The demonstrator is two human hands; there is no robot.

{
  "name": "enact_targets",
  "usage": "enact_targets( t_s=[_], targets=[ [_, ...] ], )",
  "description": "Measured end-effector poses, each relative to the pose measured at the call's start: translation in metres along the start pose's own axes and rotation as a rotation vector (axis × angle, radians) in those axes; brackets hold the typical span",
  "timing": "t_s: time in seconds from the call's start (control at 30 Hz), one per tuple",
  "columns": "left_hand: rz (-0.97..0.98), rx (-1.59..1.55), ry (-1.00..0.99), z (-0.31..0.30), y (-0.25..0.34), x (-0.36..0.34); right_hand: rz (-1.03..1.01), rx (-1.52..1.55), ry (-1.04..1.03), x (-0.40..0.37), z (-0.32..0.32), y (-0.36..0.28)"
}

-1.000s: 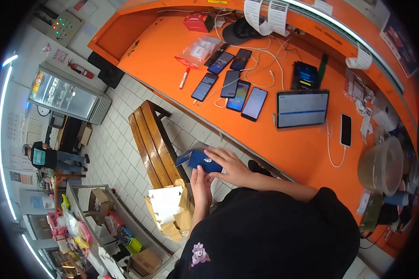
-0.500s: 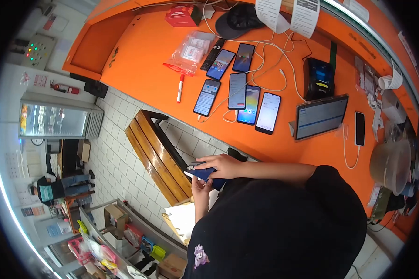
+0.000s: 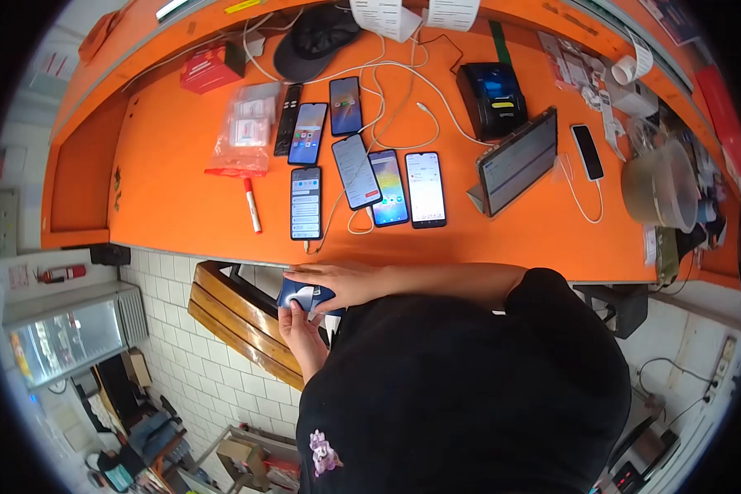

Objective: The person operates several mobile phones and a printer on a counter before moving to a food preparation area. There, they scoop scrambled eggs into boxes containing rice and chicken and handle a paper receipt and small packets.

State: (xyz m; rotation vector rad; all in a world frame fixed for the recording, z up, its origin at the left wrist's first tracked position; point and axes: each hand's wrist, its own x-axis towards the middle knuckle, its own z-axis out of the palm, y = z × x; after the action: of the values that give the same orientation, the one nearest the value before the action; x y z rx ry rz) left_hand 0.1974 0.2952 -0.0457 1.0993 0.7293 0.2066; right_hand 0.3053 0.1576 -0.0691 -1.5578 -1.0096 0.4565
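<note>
A small dark blue item with a white patch (image 3: 289, 291), maybe a packet or a folded cover, is held just in front of the desk's near edge. My right hand (image 3: 350, 285) lies over its top and right side, fingers stretched along the upper edge and thumb beneath. From below, my left hand (image 3: 302, 336) pinches the lower edge, with the thumb on the near face. Both hands are closed on it. Its underside is hidden. Closest on the desk are a phone with a lit list (image 3: 306, 204) and a red-and-white marker (image 3: 252, 207).
On the orange desk (image 3: 173, 181) lie several lit phones among white cables, a remote (image 3: 288, 119), a plastic bag (image 3: 243, 128) and a cap (image 3: 315, 41). A label printer (image 3: 492, 100) and a propped tablet (image 3: 519, 162) stand to the right. A wooden bench (image 3: 243, 329) is left of my hands.
My view has turned to the right, so the desk sits more level and farther left. The blue item is tilted differently between my hands and shows more of its white patch.
</note>
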Motion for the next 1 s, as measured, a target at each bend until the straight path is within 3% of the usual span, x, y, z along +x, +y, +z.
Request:
enact_targets(
  t_s=[0.03,0.1,0.27,0.37,0.43,0.5,0.67,0.7,0.77,0.83,0.87,0.9,1.0],
  targets=[
    [0.027,0.038,0.012,0.005,0.001,0.003,0.005,-0.005,0.014,0.004,-0.005,0.001],
    [0.027,0.067,-0.02,0.006,-0.001,0.014,0.092,0.008,-0.15,0.01,-0.017,0.005],
    [0.12,0.351,-0.134,0.016,0.004,0.038,0.245,0.084,-0.044,0.001,-0.029,0.009],
    [0.255,0.465,-0.221,0.022,0.002,0.051,0.157,0.048,0.12,-0.001,-0.033,0.014],
    [0.254,0.438,-0.157,0.042,0.005,0.05,0.24,0.152,0.121,-0.003,-0.041,0.001],
    [0.384,0.573,-0.114,0.041,-0.004,0.057,0.114,-0.074,0.223,-0.002,-0.038,0.006],
    [0.427,0.673,-0.183,0.037,0.016,0.066,0.162,-0.049,0.101,-0.005,-0.051,0.007],
    [0.569,0.832,-0.157,0.033,0.022,0.071,0.166,-0.048,0.095,-0.005,-0.05,0.005],
    [0.586,0.928,-0.136,0.038,0.02,0.07,0.202,-0.067,0.139,-0.003,-0.05,0.0],
    [0.522,0.924,-0.069,0.051,0.013,0.06,0.213,-0.085,0.165,-0.004,-0.05,-0.002],
    [0.299,0.606,-0.114,0.058,0.006,0.056,0.231,-0.08,0.187,-0.004,-0.05,-0.002],
    [0.226,0.479,-0.152,0.065,0.003,0.051,0.249,-0.075,0.208,-0.005,-0.05,-0.003],
    [0.221,0.258,-0.071,0.073,0.001,0.052,0.236,-0.072,0.248,-0.008,-0.054,-0.004]
  ],
)
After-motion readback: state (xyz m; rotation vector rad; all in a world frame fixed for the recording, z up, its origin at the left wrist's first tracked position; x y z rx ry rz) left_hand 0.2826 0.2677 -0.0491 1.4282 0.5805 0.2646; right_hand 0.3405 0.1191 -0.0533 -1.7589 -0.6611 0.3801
